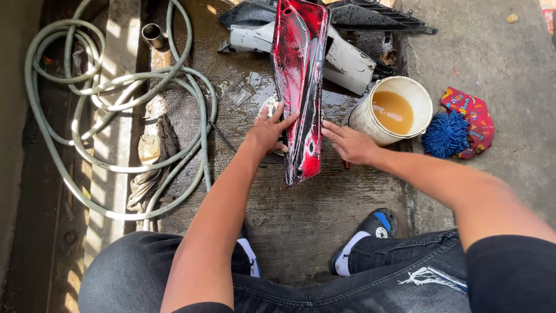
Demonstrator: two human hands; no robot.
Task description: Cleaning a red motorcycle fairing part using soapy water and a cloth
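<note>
Dark jeans (370, 278) and black shoes (370, 229) fill the near edge, knees spread over a wet wooden floor (301, 220) with bare boards between the feet. Ahead, the left hand (267, 130) presses its spread fingers against the left edge of a long red panel (298, 87), while the right hand (349, 143) lies flat and open just beside the panel's right edge. A coiled hose (110, 110) crowds the left side; a white bucket (370, 124) of brownish water, a blue mitt (446, 134) and a red cloth (472, 119) hem in the right. The panel stands on its long edge, glossy, streaked black and white, its narrow end nearest the person.
</note>
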